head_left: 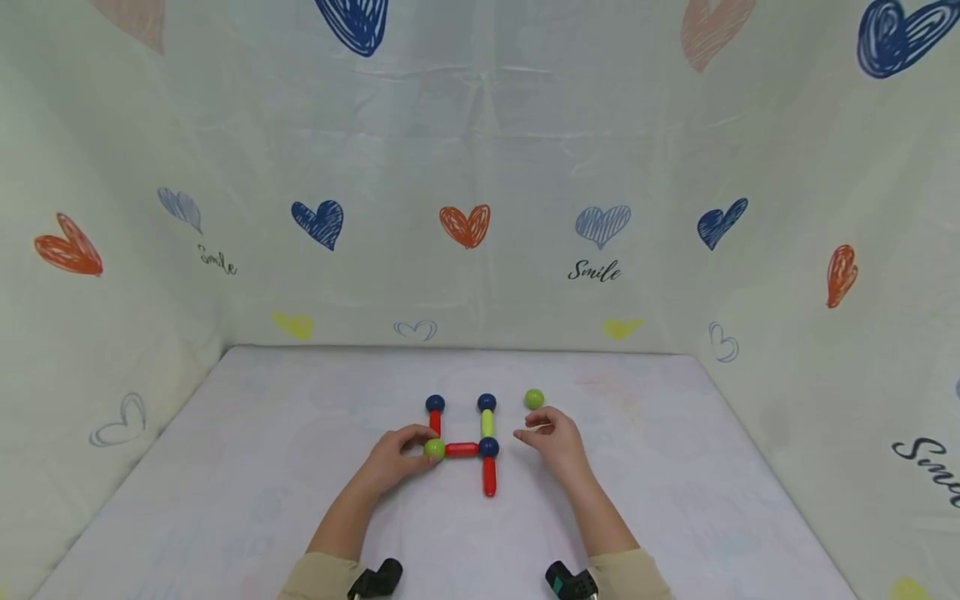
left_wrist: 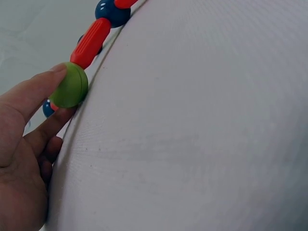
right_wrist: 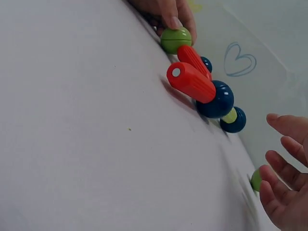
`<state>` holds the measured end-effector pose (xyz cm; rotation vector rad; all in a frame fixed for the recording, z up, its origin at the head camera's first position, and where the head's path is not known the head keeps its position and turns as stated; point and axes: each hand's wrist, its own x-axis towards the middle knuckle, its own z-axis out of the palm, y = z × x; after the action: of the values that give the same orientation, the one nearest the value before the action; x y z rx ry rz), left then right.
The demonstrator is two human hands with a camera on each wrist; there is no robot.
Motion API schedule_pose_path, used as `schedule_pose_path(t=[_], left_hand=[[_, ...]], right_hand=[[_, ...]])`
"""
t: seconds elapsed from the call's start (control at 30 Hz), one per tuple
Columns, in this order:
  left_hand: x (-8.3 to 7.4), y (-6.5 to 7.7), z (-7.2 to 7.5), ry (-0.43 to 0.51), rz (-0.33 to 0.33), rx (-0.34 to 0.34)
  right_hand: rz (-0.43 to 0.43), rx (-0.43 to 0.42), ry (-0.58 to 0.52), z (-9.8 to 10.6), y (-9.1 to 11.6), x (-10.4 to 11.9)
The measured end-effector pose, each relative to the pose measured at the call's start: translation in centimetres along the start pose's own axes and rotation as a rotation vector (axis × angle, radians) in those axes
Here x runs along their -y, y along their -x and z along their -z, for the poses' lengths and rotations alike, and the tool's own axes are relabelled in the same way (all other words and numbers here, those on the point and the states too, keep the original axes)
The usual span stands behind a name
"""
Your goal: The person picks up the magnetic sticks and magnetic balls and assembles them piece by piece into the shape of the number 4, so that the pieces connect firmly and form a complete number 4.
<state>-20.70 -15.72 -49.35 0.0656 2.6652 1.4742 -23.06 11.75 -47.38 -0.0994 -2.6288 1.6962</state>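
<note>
My left hand (head_left: 395, 457) pinches a green ball (left_wrist: 71, 85) between thumb and fingers at the near left corner of a joined figure of balls and rods. From that ball a red rod (head_left: 461, 450) runs right to a dark blue ball (right_wrist: 216, 99). Another red rod (head_left: 490, 477) points toward me from this blue ball, its bare end showing a pale disc. A yellow-green rod (head_left: 487, 423) leads away to a far blue ball (head_left: 487, 402). Behind the green ball, a red rod (head_left: 435, 422) carries one more blue ball (head_left: 435, 403). My right hand (head_left: 558, 442) holds nothing, fingers loosely bent.
A loose green ball (head_left: 534, 398) lies on the white-covered table (head_left: 637, 483), just beyond my right fingertips. A pale curtain (head_left: 525, 167) printed with hearts surrounds the table at the back and sides.
</note>
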Motion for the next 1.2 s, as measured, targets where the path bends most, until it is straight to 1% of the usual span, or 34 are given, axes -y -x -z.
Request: schedule_pose_path(t=[0.27, 0.37, 0.5, 0.7, 0.8, 0.87, 0.97, 1.2], left_hand=[[-0.1, 0.1, -0.2, -0.009, -0.006, -0.006], [0.0, 0.2, -0.1, -0.009, -0.011, -0.004], [0.0, 0.2, -0.1, -0.008, -0.019, -0.004], [-0.1, 0.2, 0.0, -0.020, -0.038, -0.010], [0.0, 0.2, -0.1, -0.042, -0.043, -0.011], [0.0, 0.2, -0.1, -0.045, -0.030, -0.018], [0.0, 0.2, -0.1, -0.057, -0.046, -0.023], [0.3, 0.1, -0.3, -0.051, -0.045, -0.026]], right_hand=[[-0.027, -0.077, -0.092, 0.5, -2.1, -0.6], [-0.028, -0.095, -0.084, 0.5, -2.7, -0.7], [0.001, -0.112, -0.052, 0.4, -3.3, -1.1], [0.016, -0.129, -0.064, 0.1, -4.4, -1.8], [0.017, -0.140, -0.068, -0.1, -4.8, -2.0], [0.015, -0.140, -0.063, -0.3, -5.1, -2.1], [0.018, -0.138, -0.048, -0.5, -5.6, -2.1], [0.012, -0.124, -0.037, -0.8, -6.0, -1.9]])
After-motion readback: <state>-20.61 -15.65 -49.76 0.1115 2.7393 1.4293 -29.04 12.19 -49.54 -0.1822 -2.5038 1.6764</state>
